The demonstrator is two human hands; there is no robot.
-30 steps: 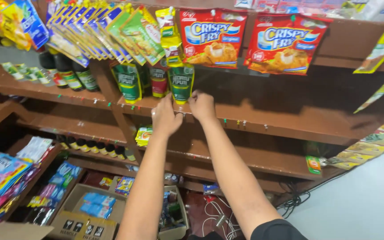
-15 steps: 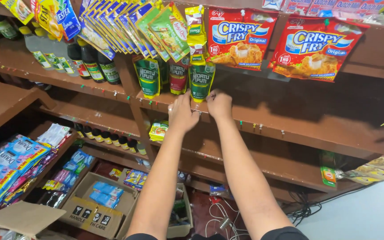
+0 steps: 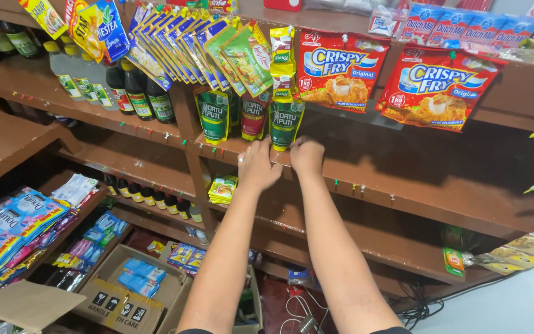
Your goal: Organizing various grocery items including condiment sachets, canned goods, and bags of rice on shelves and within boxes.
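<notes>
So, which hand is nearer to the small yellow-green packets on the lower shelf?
Left. The left hand rests on the shelf edge, just above and right of the yellow-green packets. The right hand is on the same edge, farther right.

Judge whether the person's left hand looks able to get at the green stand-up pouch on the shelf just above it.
Probably yes: the left hand rests at the shelf edge just below the green pouch, with nothing between them.
</notes>
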